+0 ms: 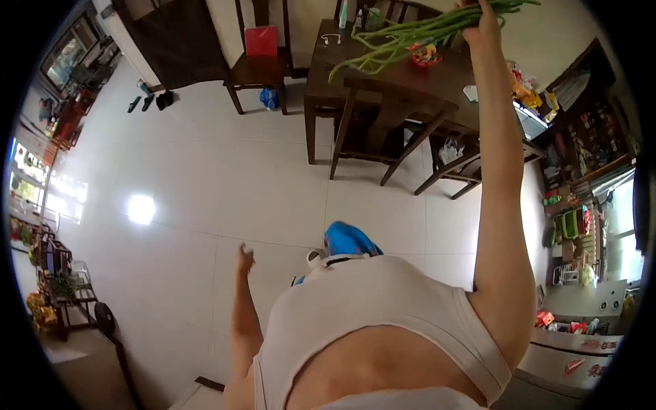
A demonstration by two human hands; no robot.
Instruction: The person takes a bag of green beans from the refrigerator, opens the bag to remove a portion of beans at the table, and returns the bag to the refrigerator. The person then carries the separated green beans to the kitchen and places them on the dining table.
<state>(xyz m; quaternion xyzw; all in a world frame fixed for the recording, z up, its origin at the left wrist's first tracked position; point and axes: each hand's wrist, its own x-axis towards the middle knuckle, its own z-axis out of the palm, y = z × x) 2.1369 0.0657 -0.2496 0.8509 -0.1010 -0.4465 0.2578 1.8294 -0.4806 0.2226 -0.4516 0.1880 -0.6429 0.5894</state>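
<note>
My right hand [484, 29] is raised at the upper right, its fingers closed around a bunch of long green beans [410, 37]. The beans stretch out to the left, above the dark wooden dining table [444, 78], and their thin ends droop. Low on the left, my left hand [246, 259] hangs beside my body over the tiled floor. Its fingers look loosely apart, and I see nothing in it. The hand is small in view, so finer detail is lost.
Dark wooden chairs [393, 113] stand at the table, which carries a red bowl [427, 57]. Another chair [256, 72] with a red back stands by the far wall, a blue bag [269, 99] beneath it. Slippers [147, 102] lie by the doorway. Shelves [584, 137] line the right side.
</note>
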